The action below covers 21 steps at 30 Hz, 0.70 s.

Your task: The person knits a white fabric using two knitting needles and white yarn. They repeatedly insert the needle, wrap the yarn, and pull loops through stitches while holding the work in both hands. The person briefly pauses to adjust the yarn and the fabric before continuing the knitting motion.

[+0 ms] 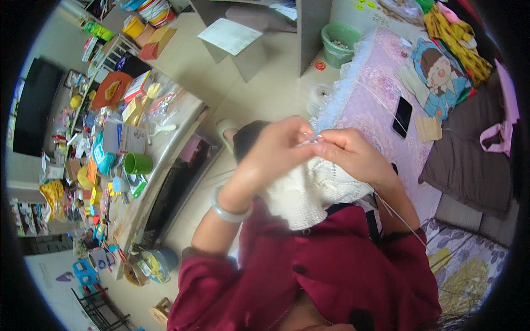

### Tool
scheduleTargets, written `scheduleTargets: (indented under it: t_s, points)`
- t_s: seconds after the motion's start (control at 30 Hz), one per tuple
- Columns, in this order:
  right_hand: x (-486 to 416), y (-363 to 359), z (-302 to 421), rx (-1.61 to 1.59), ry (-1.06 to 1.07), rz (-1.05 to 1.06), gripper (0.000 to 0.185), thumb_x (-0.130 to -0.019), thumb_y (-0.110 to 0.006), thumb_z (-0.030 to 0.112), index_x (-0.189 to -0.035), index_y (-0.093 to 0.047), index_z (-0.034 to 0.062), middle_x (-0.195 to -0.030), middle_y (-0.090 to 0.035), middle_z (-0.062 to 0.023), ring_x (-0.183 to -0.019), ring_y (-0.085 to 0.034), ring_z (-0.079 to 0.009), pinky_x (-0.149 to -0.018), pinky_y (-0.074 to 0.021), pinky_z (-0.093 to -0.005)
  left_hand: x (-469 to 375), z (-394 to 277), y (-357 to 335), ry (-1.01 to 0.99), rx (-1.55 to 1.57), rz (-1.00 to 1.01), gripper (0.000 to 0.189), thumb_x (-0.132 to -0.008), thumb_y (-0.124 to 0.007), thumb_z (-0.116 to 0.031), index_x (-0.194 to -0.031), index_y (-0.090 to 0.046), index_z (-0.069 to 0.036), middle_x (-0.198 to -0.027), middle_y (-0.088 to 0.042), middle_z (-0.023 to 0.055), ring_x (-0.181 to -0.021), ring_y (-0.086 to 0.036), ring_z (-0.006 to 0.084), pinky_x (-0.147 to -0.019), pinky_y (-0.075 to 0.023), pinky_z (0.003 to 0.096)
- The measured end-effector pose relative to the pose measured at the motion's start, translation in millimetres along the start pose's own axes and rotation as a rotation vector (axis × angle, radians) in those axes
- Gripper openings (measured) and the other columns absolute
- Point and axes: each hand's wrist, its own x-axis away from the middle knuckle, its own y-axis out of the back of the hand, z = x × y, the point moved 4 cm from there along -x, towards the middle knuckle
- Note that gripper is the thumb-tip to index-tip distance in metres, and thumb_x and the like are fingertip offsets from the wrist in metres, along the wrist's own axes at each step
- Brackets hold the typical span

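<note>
In front of my maroon top, both hands meet over a piece of white knitting (304,190) with a lacy pattern. My left hand (285,142), with a pale bangle (230,213) on its wrist, grips the work at its upper edge. My right hand (345,151) pinches the same edge, fingertips close to the left ones. Thin knitting needle tips (312,137) cross between the fingers. The fabric hangs below the hands onto my lap. Long thin shafts or strands (393,213) stick out past my right forearm; which they are, I cannot tell.
On the right, a bed or couch with a pink cover (374,103) holds a smartphone (402,117), a cartoon cushion (439,78) and a brown cloth (468,165). A cluttered table (178,97) stands left. Beyond are a green basket (340,45) and a white-topped stool (230,36).
</note>
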Motion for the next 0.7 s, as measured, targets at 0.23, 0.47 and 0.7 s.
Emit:
scheduleTargets:
  t_s: [0.23, 0.47, 0.7]
  points:
    - [-6, 6, 1, 0.082, -0.002, -0.226, 0.033, -0.095, -0.052, 0.018, -0.069, -0.055, -0.0031, -0.062, -0.048, 0.0033, -0.063, -0.042, -0.0036, -0.053, -0.0368, -0.0274, 16, 5, 8, -0.226, 0.075, -0.054, 0.014, -0.092, -0.061, -0.011, -0.101, -0.061, -0.001, -0.092, -0.06, 0.0025, -0.088, -0.055, 0.0101, -0.077, -0.0463, 0.0266]
    - [-5, 8, 6, 0.059, 0.009, -0.209, 0.032, -0.094, -0.053, 0.016, -0.07, -0.055, -0.0045, -0.062, -0.051, 0.0033, -0.063, -0.044, -0.0044, -0.054, -0.0394, -0.0273, 43, 22, 12, -0.067, -0.328, -0.224, 0.026, -0.099, -0.048, -0.02, -0.093, -0.06, 0.002, -0.067, -0.05, 0.0125, -0.064, -0.049, 0.0166, -0.063, -0.0443, 0.0329]
    - [-4, -10, 20, 0.203, 0.066, -0.09, 0.026, -0.093, -0.054, 0.014, -0.075, -0.061, -0.0045, -0.061, -0.059, -0.0121, -0.06, -0.05, -0.0084, -0.056, -0.0437, -0.0321, 46, 11, -3, -0.101, -0.306, -0.188, 0.027, -0.098, -0.048, -0.019, -0.082, -0.055, 0.002, -0.063, -0.045, 0.0162, -0.058, -0.04, 0.0185, -0.057, -0.0421, 0.0344]
